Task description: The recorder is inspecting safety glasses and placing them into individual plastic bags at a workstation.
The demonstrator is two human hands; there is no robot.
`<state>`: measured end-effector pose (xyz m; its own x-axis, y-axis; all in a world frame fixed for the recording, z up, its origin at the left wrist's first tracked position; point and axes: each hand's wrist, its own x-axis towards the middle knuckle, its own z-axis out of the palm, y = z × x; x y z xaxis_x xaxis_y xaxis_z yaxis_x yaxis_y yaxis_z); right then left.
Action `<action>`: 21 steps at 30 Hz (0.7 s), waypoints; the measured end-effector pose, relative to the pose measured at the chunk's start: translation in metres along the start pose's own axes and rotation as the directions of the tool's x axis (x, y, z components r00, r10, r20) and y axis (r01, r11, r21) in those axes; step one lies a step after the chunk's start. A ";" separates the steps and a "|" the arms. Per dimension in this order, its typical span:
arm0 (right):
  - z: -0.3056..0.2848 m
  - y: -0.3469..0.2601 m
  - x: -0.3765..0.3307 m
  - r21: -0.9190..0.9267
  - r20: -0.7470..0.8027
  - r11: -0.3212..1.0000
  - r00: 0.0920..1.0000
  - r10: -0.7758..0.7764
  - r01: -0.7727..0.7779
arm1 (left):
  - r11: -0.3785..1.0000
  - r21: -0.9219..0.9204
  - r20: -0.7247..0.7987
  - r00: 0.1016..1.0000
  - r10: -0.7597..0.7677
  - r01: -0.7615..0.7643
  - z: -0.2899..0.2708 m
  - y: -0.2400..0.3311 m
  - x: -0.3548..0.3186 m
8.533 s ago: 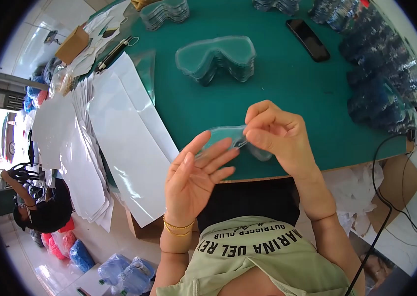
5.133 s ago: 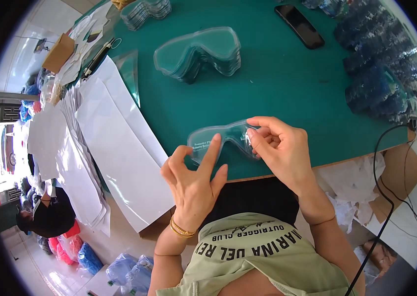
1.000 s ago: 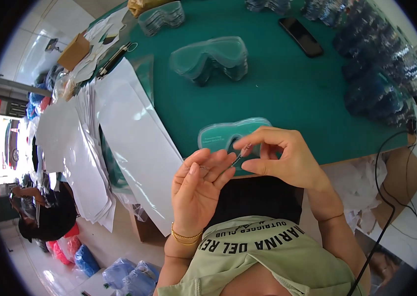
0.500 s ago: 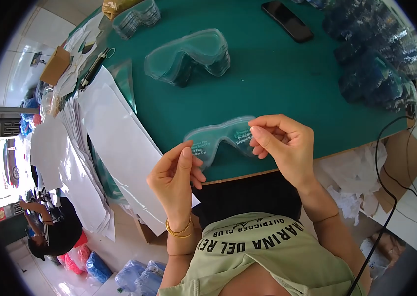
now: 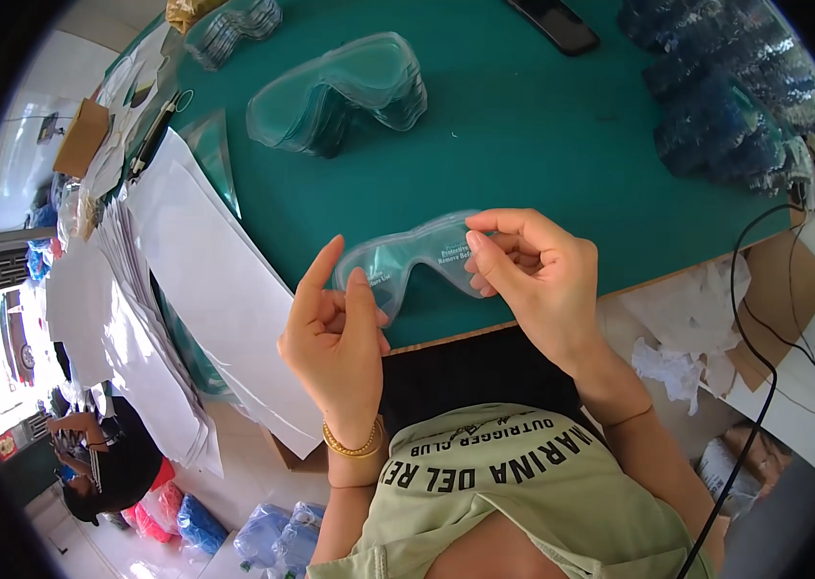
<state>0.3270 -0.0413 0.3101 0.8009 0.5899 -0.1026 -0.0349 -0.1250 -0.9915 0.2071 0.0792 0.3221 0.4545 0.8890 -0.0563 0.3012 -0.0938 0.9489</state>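
Head view shows the right hand (image 5: 533,280) pinching the right end of a clear goggle lens (image 5: 412,259) between thumb and forefinger, the remaining fingers curled loosely beneath it. The left hand (image 5: 335,343) supports the opposite end: its middle fingers press against the near face of the lens while the index finger points up and away, not gripping. Both wrists are raised above the near edge of the green table (image 5: 562,145), forearms entering from below, palms turned partly toward each other, so the lens hangs flat between them just over the table edge. As a judgement, work on this piece is mid-course: a printed protective film appears to be on the lens, and no peeled film is visible in either hand. Beyond the hands, toward the far side, sits a stack of nested lenses (image 5: 340,92), with a second, smaller stack (image 5: 234,24) farther off; which stack is finished cannot be told. To the left of the left hand lie white paper sheets (image 5: 205,289). Far right of the right hand is a heap of blue-tinted parts (image 5: 726,106), and a dark phone (image 5: 557,21) lies at the far edge.
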 end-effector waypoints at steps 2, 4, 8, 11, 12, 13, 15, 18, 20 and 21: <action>-0.001 -0.002 0.000 -0.014 -0.003 1.000 1.000 0.008 -0.008 | 1.000 -0.003 0.053 0.998 -0.028 0.029 -0.001 0.002 0.001; 0.000 -0.003 0.001 -0.022 -0.005 1.000 1.000 0.008 -0.008 | 0.998 0.002 0.068 0.995 -0.069 0.069 -0.001 0.006 0.002; -0.001 -0.003 0.002 -0.027 0.006 0.999 0.999 0.034 -0.034 | 0.995 -0.066 0.065 0.995 -0.070 0.074 0.000 0.006 0.005; -0.001 -0.001 0.003 -0.013 0.011 1.000 1.000 0.017 -0.017 | 0.995 -0.053 0.070 0.995 -0.076 0.080 -0.001 0.006 0.006; -0.002 -0.003 0.003 -0.027 0.014 0.999 1.000 0.020 -0.020 | 0.995 -0.065 0.079 0.994 -0.070 0.075 -0.002 0.004 0.007; -0.002 -0.003 0.003 -0.041 0.016 0.999 1.000 0.023 -0.022 | 0.995 -0.065 0.079 0.994 -0.070 0.075 -0.002 0.004 0.007; -0.002 -0.002 0.003 -0.042 0.017 0.999 1.000 0.018 -0.017 | 0.994 -0.065 0.079 0.994 -0.081 0.086 -0.001 0.005 0.007; -0.002 0.000 0.003 -0.050 0.017 0.999 1.000 0.012 -0.011 | 0.995 -0.063 0.075 0.994 -0.074 0.079 0.000 0.005 0.007; -0.002 0.000 0.004 -0.058 0.016 0.998 1.000 0.012 -0.011 | 0.995 -0.049 0.072 0.994 -0.078 0.082 0.000 0.005 0.007; -0.002 0.000 0.004 -0.050 0.017 0.999 1.000 0.009 -0.009 | 0.995 -0.047 0.071 0.994 -0.082 0.086 0.001 0.006 0.007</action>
<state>0.3309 -0.0405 0.3104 0.7904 0.6021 -0.1132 -0.0115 -0.1702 -0.9853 0.2126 0.0847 0.3268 0.4869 0.8594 -0.1560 0.2991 0.0038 0.9542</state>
